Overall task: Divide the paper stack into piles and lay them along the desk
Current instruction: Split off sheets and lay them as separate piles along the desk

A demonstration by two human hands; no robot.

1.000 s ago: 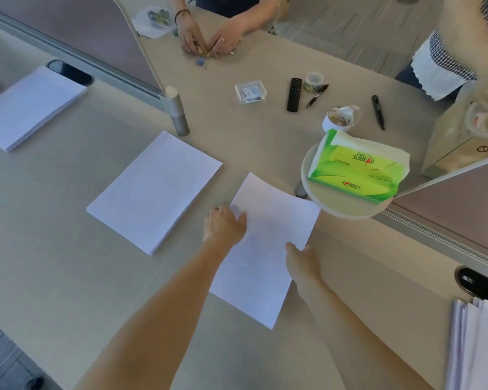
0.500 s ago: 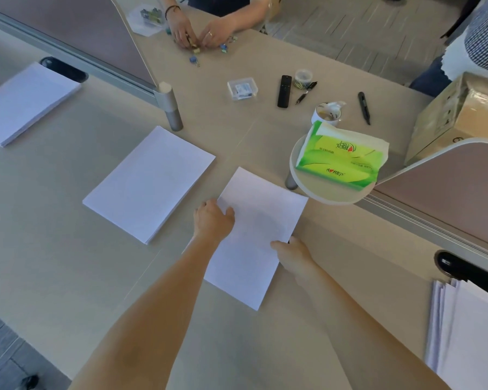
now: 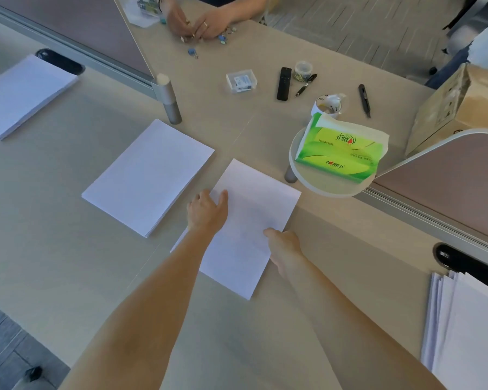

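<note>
Beige desk with grey dividers, paper laid in a row along it. Far-left pile sits by the back edge near the divider. Middle pile lies flat and squared, well apart from the first, so spacing looks deliberate. Next along, a thin pile is down on the desk, angled like its neighbours. Left hand rests on its left edge, thumb on top, fingers hidden; can't tell if it's pinching or just pressing. Right hand sits at the right edge, fingers hidden too, grip unclear. My read: both are squaring it before letting go. Just beyond, a tissue pack on a round shelf limits room at the back. Remaining stack waits at the right edge, fanned.
</note>
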